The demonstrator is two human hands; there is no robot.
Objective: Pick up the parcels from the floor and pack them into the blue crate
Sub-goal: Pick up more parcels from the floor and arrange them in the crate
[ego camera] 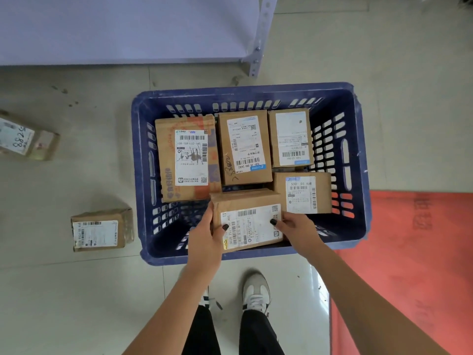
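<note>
The blue crate [358, 160] stands on the floor in front of me with several labelled cardboard parcels inside. I hold one more cardboard parcel [249, 221] over the crate's near side, label up. My left hand [207, 239] grips its left end and my right hand [297, 229] grips its right end. Behind it lie a large orange-printed parcel [186, 160], a middle parcel [244, 147], a far right parcel [290, 138] and a near right parcel [303, 192]. Two parcels remain on the floor at the left: a small one [101, 229] and another [25, 139] at the frame's edge.
A grey metal shelf unit [128, 29] with a perforated post [258, 52] stands just beyond the crate. A red mat [409, 265] covers the floor at the right. My feet in white shoes [256, 293] are right behind the crate on pale tiles.
</note>
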